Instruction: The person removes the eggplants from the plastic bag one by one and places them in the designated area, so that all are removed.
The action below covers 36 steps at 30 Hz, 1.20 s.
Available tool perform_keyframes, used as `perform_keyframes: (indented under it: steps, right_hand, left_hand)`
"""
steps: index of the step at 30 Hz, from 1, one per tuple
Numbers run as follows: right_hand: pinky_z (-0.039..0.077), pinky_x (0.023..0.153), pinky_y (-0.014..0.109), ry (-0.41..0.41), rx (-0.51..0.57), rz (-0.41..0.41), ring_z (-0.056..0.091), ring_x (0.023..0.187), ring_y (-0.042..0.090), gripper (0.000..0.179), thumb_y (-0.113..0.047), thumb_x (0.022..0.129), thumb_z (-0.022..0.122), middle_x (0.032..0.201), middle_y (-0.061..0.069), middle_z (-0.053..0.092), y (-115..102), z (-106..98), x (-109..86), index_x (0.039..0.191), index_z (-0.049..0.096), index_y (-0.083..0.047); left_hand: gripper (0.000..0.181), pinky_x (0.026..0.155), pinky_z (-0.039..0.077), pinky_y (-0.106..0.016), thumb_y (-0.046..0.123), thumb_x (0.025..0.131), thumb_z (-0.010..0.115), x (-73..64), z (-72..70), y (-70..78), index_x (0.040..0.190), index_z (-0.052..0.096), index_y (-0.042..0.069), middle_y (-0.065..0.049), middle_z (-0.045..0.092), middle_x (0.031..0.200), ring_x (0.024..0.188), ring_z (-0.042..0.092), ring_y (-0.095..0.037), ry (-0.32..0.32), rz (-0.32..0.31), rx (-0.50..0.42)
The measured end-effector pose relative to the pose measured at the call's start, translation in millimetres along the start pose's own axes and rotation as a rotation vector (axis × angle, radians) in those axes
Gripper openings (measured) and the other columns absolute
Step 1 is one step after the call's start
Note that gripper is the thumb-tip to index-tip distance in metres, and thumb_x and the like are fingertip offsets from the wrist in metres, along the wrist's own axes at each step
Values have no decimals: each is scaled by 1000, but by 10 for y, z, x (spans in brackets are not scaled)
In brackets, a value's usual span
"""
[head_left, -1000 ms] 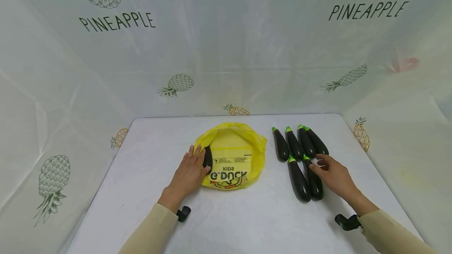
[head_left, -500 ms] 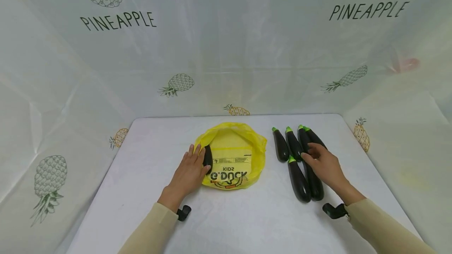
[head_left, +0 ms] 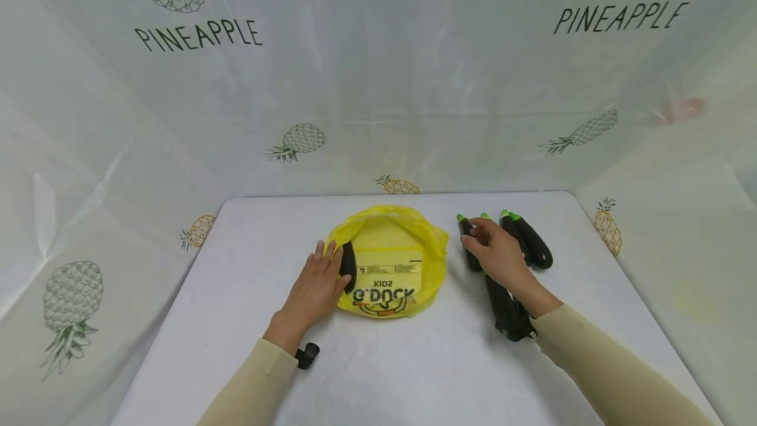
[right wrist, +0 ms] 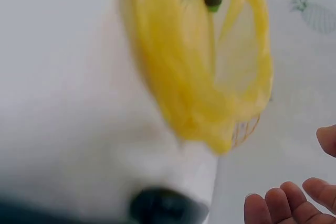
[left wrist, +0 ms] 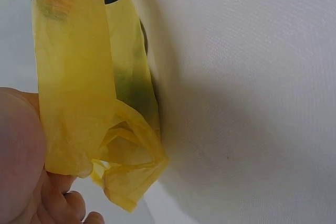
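Observation:
A yellow plastic bag [head_left: 434, 281] with a duck print lies with its mouth spread wide on the table. One dark eggplant [head_left: 347, 268] is inside, along the bag's left wall. My left hand [head_left: 313, 294] rests at that left rim, fingers straight and thumb beside the eggplant; the left wrist view shows the bag's side [left wrist: 73, 77] against the palm. My right hand [head_left: 499, 258] hovers over a group of green-capped eggplants, its thumb and fingertips close to the leftmost eggplant [head_left: 464, 225]. Nothing sits between the right fingers, and the hand hides part of the group.
Two eggplants [head_left: 535, 245] lie at the right rear of the group. Nearer me, another eggplant [head_left: 499, 301] is partly covered by the right wrist and its black camera [head_left: 514, 327]. A white pineapple-print sheet [head_left: 378, 84] hangs behind the white table [head_left: 254, 235].
My right hand has moved left across the eggplants, from the right side of the group to the leftmost one. My left hand and the bag have stayed in place.

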State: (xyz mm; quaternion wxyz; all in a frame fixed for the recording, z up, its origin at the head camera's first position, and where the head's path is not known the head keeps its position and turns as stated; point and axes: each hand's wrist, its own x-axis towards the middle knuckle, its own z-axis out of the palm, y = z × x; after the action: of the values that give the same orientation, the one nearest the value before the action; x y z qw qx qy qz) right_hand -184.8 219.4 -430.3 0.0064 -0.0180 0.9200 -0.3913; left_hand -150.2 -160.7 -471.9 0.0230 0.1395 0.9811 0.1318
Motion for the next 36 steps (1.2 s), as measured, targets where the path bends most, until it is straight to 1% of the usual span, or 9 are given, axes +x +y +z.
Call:
perform_keyframes:
  steps: [4, 8, 15, 20, 23, 26, 28, 33, 36]
  right_hand:
    - [57, 99, 53, -20, 29, -10, 63, 122, 37, 61, -39, 106, 63, 139, 20, 64, -177, 168, 99, 155, 49, -5]
    - [59, 97, 51, -37, 58, -10, 64, 121, 36, 59, -35, 105, 65, 137, 20, 64, -353, 345, 179, 155, 50, -7]
    - [58, 99, 50, -73, 134, -18, 66, 120, 33, 58, -34, 103, 68, 135, 16, 66, -656, 745, 280, 154, 52, -9]
    - [61, 90, 44, -97, 200, -2, 67, 116, 29, 59, -34, 103, 70, 135, 14, 65, -861, 1059, 314, 154, 52, -11]
    - [62, 85, 40, -109, 234, -9, 68, 112, 27, 60, -33, 102, 71, 135, 16, 65, -960, 1252, 322, 155, 51, -11]
    - [63, 83, 40, -123, 249, -26, 69, 110, 27, 62, -33, 103, 71, 136, 18, 65, -1034, 1446, 326, 156, 49, -10]
    - [63, 84, 41, -132, 257, -36, 68, 110, 27, 63, -32, 103, 70, 138, 19, 64, -1070, 1572, 328, 157, 47, -9]
    - [62, 90, 45, -131, 241, -55, 67, 114, 27, 65, -33, 102, 72, 134, 15, 65, -1109, 1846, 335, 157, 47, -10]
    - [61, 95, 46, -128, 228, -64, 67, 117, 28, 65, -34, 102, 73, 132, 13, 65, -1112, 1964, 339, 157, 47, -11]
  left_hand:
    - [68, 133, 16, -55, 37, 112, 53, 5, 0, -2, 165, 32, 2, -19, 23, 174, 164, 9, -39, -4, -4, -12]
    - [67, 133, 17, -55, 37, 112, 53, 14, -1, -6, 165, 32, 2, -19, 23, 174, 164, 10, -39, -4, -1, -7]
    - [66, 132, 17, -55, 36, 112, 53, 25, -11, -1, 165, 32, 2, -19, 23, 174, 164, 10, -39, -2, 5, 9]
    - [66, 132, 17, -55, 36, 112, 53, 32, -27, 7, 165, 32, 2, -19, 24, 174, 164, 10, -38, -4, 6, 19]
    - [66, 132, 17, -55, 36, 112, 52, 34, -33, 3, 165, 33, 2, -19, 24, 174, 164, 10, -39, -5, 6, 16]
    - [65, 132, 19, -57, 35, 112, 53, 31, -27, -9, 164, 34, 1, -21, 25, 173, 163, 12, -40, 6, 9, -1]
    - [65, 131, 19, -57, 35, 112, 52, 31, -17, -20, 164, 34, 0, -22, 26, 172, 163, 12, -41, 10, 13, -6]
    - [66, 130, 21, -59, 36, 111, 56, 20, -7, -45, 163, 36, -1, -22, 27, 172, 162, 14, -42, 25, 20, -21]
    - [74, 131, 20, -58, 40, 108, 61, 13, -7, -61, 163, 35, -1, -21, 26, 173, 163, 12, -41, 17, 15, -36]
